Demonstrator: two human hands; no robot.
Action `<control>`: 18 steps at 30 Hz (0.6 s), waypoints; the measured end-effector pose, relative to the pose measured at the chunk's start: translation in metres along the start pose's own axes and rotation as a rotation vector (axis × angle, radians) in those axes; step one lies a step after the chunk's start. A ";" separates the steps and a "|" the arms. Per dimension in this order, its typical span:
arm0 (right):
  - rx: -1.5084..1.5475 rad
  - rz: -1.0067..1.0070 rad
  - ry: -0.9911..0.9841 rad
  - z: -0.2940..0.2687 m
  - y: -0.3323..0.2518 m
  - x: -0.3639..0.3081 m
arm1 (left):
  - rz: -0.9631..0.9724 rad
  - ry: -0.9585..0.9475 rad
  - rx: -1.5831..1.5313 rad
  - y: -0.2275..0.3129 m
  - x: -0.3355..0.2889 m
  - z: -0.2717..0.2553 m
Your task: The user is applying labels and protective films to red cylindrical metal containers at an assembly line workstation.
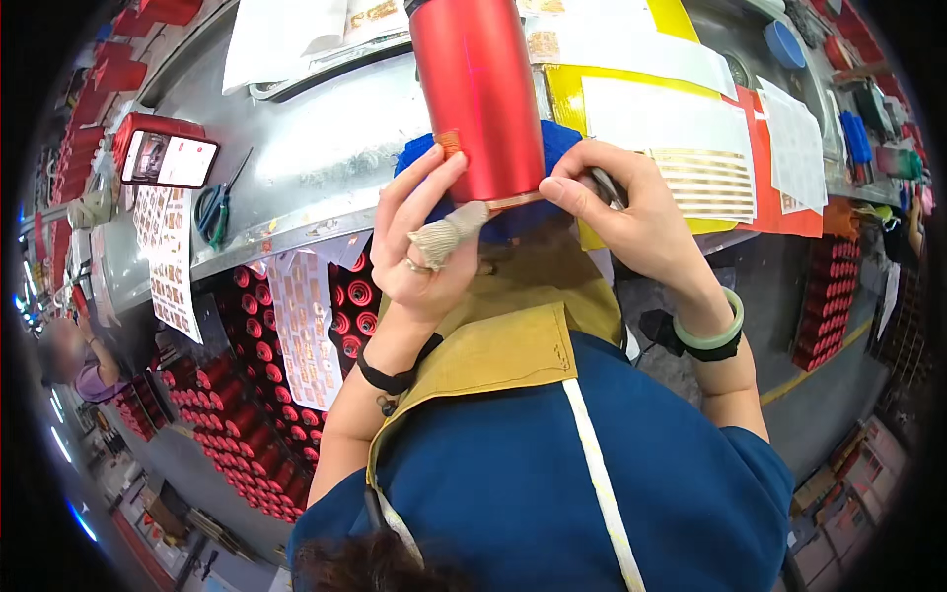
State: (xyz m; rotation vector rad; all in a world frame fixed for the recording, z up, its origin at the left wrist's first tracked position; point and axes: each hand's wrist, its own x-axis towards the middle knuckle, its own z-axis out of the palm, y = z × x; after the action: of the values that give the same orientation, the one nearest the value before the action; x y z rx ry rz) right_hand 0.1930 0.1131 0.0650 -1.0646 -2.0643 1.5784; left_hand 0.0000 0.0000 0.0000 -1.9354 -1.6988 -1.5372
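A shiny red metal tumbler (475,94) points away from me, its near end resting over a blue cloth pad (560,143). My left hand (426,232) is closed against its left side, with fingertips beside a small orange striped patch (449,143). A grey knitted cover (449,237) wraps one digit of that hand and presses at the tumbler's near end. Along this end runs a thin gold-coloured strip (515,201). My right hand (631,202) pinches at the right end of the strip. A dark, curved object (609,187) sits within its bent fingers; its kind is hidden.
On the metal table (326,128) lie a phone (170,158), scissors (214,212) and a printed sheet (168,259) at left. White sheets (666,118) over yellow and red folders stand at right. Many red tumblers (232,424) stand below. Another person (94,370) is far left.
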 end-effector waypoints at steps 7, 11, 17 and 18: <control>-0.031 -0.041 0.019 -0.004 0.003 0.004 | -0.099 0.071 0.021 0.009 0.005 0.004; -0.028 -0.038 0.042 -0.002 0.003 0.004 | 0.041 0.003 0.135 0.017 0.017 0.001; 0.007 -0.013 0.030 0.002 -0.006 0.003 | -0.316 0.193 -0.208 0.009 -0.003 0.012; 0.005 0.024 0.022 0.002 -0.009 0.004 | -0.354 0.213 -0.268 0.008 -0.005 0.013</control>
State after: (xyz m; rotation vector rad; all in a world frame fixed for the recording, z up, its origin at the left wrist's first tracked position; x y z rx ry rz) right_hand 0.1860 0.1133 0.0718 -1.1039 -2.0397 1.5755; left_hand 0.0152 0.0028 -0.0059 -1.5563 -1.8954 -2.1084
